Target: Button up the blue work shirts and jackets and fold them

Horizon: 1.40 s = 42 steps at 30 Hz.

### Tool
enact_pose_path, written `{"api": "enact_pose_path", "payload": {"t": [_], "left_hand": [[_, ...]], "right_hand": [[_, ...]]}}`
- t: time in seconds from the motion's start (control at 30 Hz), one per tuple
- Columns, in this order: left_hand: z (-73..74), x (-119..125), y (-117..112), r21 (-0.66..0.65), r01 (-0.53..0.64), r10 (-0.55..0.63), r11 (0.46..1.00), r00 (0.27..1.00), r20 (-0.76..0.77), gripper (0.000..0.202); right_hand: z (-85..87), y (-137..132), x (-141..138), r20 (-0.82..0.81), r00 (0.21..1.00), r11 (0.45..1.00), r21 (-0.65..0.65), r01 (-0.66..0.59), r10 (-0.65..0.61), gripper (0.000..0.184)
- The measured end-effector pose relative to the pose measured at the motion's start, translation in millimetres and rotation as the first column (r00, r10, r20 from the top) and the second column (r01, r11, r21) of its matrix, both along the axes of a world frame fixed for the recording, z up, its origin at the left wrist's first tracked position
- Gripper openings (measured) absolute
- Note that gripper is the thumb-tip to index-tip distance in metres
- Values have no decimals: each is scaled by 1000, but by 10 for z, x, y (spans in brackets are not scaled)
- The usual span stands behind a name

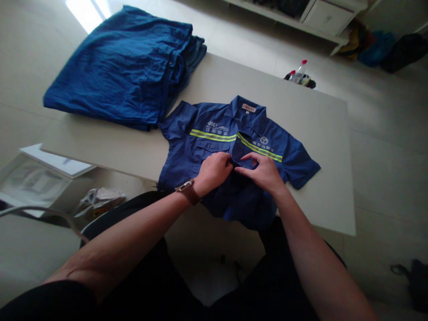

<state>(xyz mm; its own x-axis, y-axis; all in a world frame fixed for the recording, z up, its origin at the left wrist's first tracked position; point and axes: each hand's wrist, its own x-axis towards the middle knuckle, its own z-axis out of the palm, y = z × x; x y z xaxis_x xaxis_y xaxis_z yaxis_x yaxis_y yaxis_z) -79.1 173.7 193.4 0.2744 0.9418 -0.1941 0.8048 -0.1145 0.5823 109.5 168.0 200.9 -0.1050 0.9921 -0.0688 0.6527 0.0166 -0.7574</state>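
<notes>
A dark blue short-sleeved work shirt lies face up on the table, collar away from me, with yellow-and-silver reflective strips and white printing across the chest. Its front is partly unfastened below the collar, and the lower hem hangs over the near table edge. My left hand, with a watch on the wrist, is closed on the shirt's front edge at the middle. Just right of it, my right hand is at the other front edge, thumb and forefinger apart and curved towards the left hand. Its remaining fingers are partly hidden.
A thick stack of folded blue clothing covers the left end of the pale table. Bottles with red caps show past the far edge. A white cabinet stands behind. At lower left are a clear-sided box and a plastic bag.
</notes>
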Motion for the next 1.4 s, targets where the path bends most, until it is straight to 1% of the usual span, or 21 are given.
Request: {"api": "enact_pose_path", "payload": {"t": [0.03,0.1,0.17,0.27,0.33,0.47,0.53,0.6,0.67,0.73,0.77,0.83,0.93,0.97,1.03,1.07,1.13,1.2,1.27,1.33,1.4], "left_hand": [[7,-3,4,4,0,0,1000,1000,7,19],[18,-7,7,25,3,-4,1000,1000,24,19],[21,-5,3,64,26,-29,998,998,47,19],[5,4,0,110,117,-128,987,987,94,20],[-16,9,5,121,169,-184,978,976,120,21],[-51,10,11,135,188,-207,973,969,137,23],[-46,8,-2,136,202,-221,970,964,149,23],[-24,1,-29,128,214,-232,968,960,155,24],[6,-15,-58,104,220,-233,970,964,129,25],[28,-37,-78,60,235,-239,970,968,73,26],[32,-49,-83,32,256,-257,966,965,46,26],[20,-63,-85,-18,310,-310,951,951,15,24],[-32,-51,-89,-45,391,-391,919,920,22,22],[-52,-40,-94,-47,413,-413,909,911,26,22],[-83,-15,-109,-61,448,-447,892,894,31,19],[-92,-5,-119,-73,461,-460,884,887,38,18],[-96,4,-137,-96,470,-465,878,883,65,15],[-88,-1,-148,-107,433,-428,895,901,71,14],[-80,-17,-146,-91,337,-335,937,941,46,14],[-82,-36,-132,-45,226,-225,973,974,32,14],[-100,-48,-115,3,160,-160,987,986,54,23]], "right_hand": [[-16,-9,5,37,999,999,-9,-31,31,27],[-56,-14,9,52,997,999,-9,-48,49,23],[-102,-8,8,82,996,999,32,-32,30,21],[-158,5,-4,189,982,995,96,-3,-15,16],[-179,4,-22,239,971,994,109,-4,-22,14],[-188,-13,-67,313,950,991,132,-26,-17,15],[-185,-9,-69,383,922,989,151,-6,-53,16],[-180,9,-44,466,877,985,170,43,-119,16],[-167,33,-2,538,827,982,167,88,-166,14],[-149,54,36,585,795,985,145,92,-160,14],[-141,60,46,595,791,988,133,78,-143,18],[-136,64,37,574,812,992,115,42,-101,26],[-179,53,-34,487,872,999,33,36,-47,18],[-206,47,-62,477,878,999,-7,42,-34,21],[-264,39,-112,499,866,995,-86,55,-4,32],[-290,37,-129,521,853,991,-119,59,12,33],[-329,39,-144,552,833,985,-164,62,40,28],[-349,48,-138,544,838,984,-170,52,49,30],[-359,61,-122,465,884,989,-145,27,44,31],[-368,76,-108,302,952,992,-125,-15,52,27],[-378,88,-105,113,991,992,-116,-54,67,25]]}}
